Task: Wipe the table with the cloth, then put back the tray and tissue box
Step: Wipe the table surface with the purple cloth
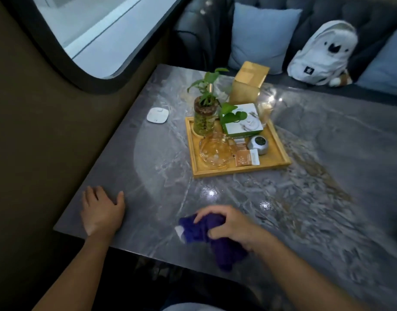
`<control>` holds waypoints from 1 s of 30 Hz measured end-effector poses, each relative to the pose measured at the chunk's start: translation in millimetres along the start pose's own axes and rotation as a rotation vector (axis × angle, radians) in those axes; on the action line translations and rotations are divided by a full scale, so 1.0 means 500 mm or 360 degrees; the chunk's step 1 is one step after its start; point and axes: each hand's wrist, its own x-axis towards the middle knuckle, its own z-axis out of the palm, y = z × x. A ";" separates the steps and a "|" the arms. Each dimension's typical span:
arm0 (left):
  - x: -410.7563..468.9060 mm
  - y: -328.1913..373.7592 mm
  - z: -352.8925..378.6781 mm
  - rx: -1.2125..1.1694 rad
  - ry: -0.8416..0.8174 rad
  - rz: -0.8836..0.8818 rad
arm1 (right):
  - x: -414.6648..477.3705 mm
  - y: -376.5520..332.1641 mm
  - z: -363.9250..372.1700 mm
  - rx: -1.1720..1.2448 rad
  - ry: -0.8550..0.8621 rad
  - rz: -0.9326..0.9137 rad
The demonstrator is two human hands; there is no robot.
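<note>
Wiping looks to me like the step in hand, from the one head view I have: my right hand (230, 227) is closed over the bunched purple cloth (212, 237), pressing it onto the grey table (328, 198) near the front edge, while my left hand (102, 208) lies flat and empty, fingers loosely spread, on the table's near left corner, well apart from the cloth. I cannot judge how much of the surface is already wiped; the marble shows glare but no clear wet trail. The tray (240, 168) sits ahead of my right hand, toward the middle of the table, and the gold tissue box (249, 83) stands just beyond it, farther from both hands, so I take putting them back as work left to do. Inside the tray I see a jar with a green plant (204, 117), a clear glass dish (216, 150), a green-and-white box (243, 122), a small round silver gadget (259, 144) and a few paper packets (246, 158). A small white square pad (157, 115) rests ahead of my left hand.
</note>
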 end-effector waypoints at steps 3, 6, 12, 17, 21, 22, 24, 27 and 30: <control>-0.014 0.075 0.016 0.0047 -0.0004 -0.0031 | -0.014 0.003 -0.083 0.0068 0.0476 -0.0036; -0.026 0.144 0.039 0.0130 -0.0067 0.0162 | -0.027 0.030 -0.164 -0.0090 0.0934 -0.0110; -0.082 0.280 0.096 0.0181 -0.0150 0.0616 | -0.061 0.111 -0.275 -0.0494 0.1505 0.0050; -0.116 0.310 0.124 0.0176 -0.0055 0.0687 | -0.071 0.174 -0.273 -0.1242 0.1421 0.0289; -0.111 0.303 0.120 0.0130 -0.0073 0.0691 | -0.066 0.173 -0.272 -0.1291 0.1451 0.0316; -0.109 0.304 0.117 0.0101 -0.0094 0.0683 | -0.065 0.172 -0.274 -0.1292 0.1450 0.0322; -0.107 0.306 0.110 0.0034 -0.0131 0.0654 | -0.064 0.168 -0.278 -0.1241 0.1425 0.0355; -0.100 0.310 0.101 -0.0010 -0.0202 0.0600 | -0.062 0.153 -0.296 -0.1143 0.1279 0.0416; -0.086 0.321 0.086 -0.0038 -0.0277 0.0507 | -0.067 0.118 -0.342 -0.1080 0.0872 0.0523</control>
